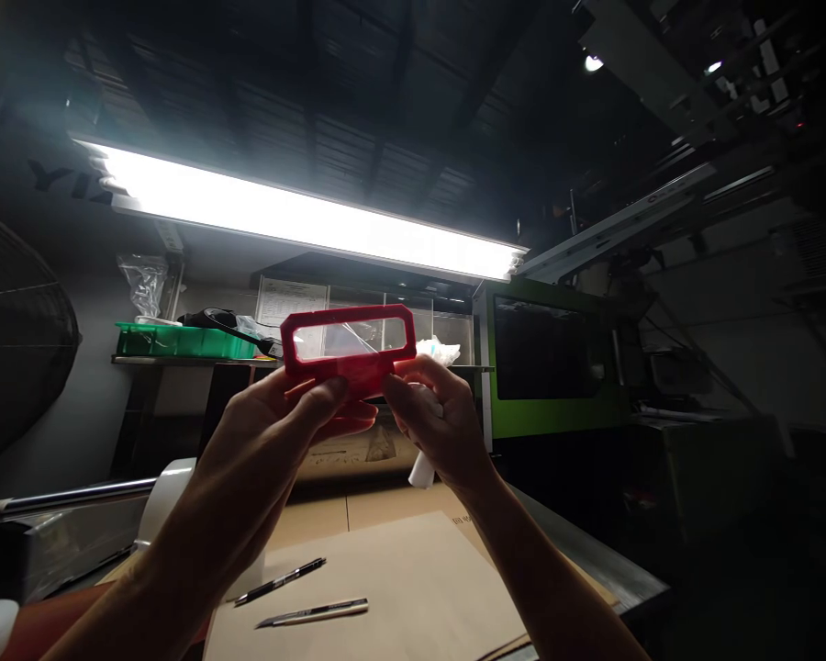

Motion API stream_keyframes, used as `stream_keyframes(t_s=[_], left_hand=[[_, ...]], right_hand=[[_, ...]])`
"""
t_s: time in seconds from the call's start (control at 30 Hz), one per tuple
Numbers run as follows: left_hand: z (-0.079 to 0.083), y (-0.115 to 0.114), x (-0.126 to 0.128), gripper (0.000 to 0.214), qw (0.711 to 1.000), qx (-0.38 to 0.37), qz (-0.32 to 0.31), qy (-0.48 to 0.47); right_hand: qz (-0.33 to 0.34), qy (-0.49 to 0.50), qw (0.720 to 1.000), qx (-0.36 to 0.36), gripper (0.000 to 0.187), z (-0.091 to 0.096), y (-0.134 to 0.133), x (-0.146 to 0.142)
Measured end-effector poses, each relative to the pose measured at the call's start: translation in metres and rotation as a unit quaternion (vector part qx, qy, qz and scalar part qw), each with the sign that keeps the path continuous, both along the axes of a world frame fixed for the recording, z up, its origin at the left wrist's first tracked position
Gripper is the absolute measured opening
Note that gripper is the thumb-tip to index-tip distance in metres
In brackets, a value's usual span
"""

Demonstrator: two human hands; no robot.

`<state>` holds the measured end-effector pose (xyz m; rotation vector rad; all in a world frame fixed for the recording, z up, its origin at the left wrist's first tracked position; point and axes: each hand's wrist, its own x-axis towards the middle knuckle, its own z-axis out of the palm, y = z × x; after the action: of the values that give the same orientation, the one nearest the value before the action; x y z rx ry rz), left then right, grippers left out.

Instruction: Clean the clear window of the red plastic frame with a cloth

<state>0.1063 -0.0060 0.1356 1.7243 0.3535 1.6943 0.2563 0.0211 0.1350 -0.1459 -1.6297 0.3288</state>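
Both hands hold up a red plastic frame-shaped part (351, 315) with a long rectangular opening, in front of the shelf and just below the lamp. My left hand (285, 418) pinches its lower left side, thumb on the near face and fingers behind. At the lower right corner, my right hand (437, 413) grips it between thumb and forefinger. Something white, like a rolled cloth or paper (422, 470), hangs below the right palm; its upper part is hidden by the fingers. Beneath the hands, a pen (280, 582) and a craft knife (312, 613) lie on cardboard (399, 574).
A bright tube lamp (303, 211) spans above the hands. The back shelf (179, 361) carries a green bin (158, 340) and plastic bags. On the right stands a green machine (557, 367); at the left are a large fan (20, 330) and a metal bar (83, 496) with a white roll.
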Motion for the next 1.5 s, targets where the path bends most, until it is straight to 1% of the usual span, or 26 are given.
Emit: stream_keyframes(t_s=[0.17,0.3,0.43,0.53,0.63,0.8,0.87,0.93,1.03,1.13,1.2,1.27,1.33,1.43,1.5], left_hand=[[-0.002,-0.001,0.0,0.03,1.0,-0.012,-0.005,0.01],[-0.004,-0.003,0.003,0.034,1.0,-0.023,0.013,-0.013],[-0.004,0.0,0.007,0.038,0.999,-0.027,0.025,-0.019],[-0.002,0.002,0.007,0.036,0.999,-0.035,0.017,-0.011],[-0.001,-0.001,0.004,0.033,0.999,-0.035,0.006,-0.004],[-0.001,-0.006,-0.001,0.032,0.999,-0.034,-0.01,0.041],[-0.001,-0.003,-0.004,0.032,0.997,-0.033,0.008,0.063],[0.001,0.001,-0.009,0.03,0.994,-0.035,0.049,0.088],[0.003,0.007,-0.02,0.024,0.988,-0.022,0.097,0.12],[0.005,0.013,-0.029,0.022,0.98,-0.007,0.116,0.162],[0.006,0.017,-0.032,0.024,0.977,-0.021,0.11,0.184],[0.006,0.019,-0.033,0.025,0.976,-0.046,0.09,0.194],[0.006,0.019,-0.035,0.023,0.971,-0.071,0.08,0.212],[0.003,0.016,-0.044,0.016,0.959,-0.09,0.092,0.252],[-0.004,0.014,-0.054,0.014,0.954,-0.099,0.102,0.266]], right_hand=[[-0.004,-0.004,1.0,-0.003,0.017,0.0,-0.004,-0.001],[-0.019,-0.005,1.0,-0.001,0.017,0.0,-0.006,-0.002],[-0.025,-0.003,1.0,-0.005,0.018,0.0,-0.002,-0.001],[-0.025,-0.003,1.0,-0.018,0.017,0.0,0.002,-0.001],[-0.013,-0.015,1.0,-0.019,0.017,0.0,0.005,0.001],[0.042,-0.026,0.998,-0.039,0.02,0.002,0.011,0.007],[0.057,-0.024,0.996,-0.058,0.023,0.002,0.013,0.01],[0.061,-0.017,0.995,-0.082,0.025,0.002,0.014,0.013],[0.055,-0.008,0.993,-0.103,0.027,0.001,0.013,0.016],[0.035,-0.002,0.995,-0.091,0.028,-0.002,0.012,0.015],[0.027,0.009,0.996,-0.087,0.03,-0.005,0.011,0.013],[0.024,0.026,0.995,-0.091,0.032,-0.006,0.012,0.012],[0.015,0.038,0.995,-0.093,0.033,-0.006,0.013,0.014],[-0.002,0.058,0.994,-0.088,0.03,0.0,0.015,0.028],[-0.009,0.101,0.992,-0.077,0.028,0.005,0.016,0.043]])
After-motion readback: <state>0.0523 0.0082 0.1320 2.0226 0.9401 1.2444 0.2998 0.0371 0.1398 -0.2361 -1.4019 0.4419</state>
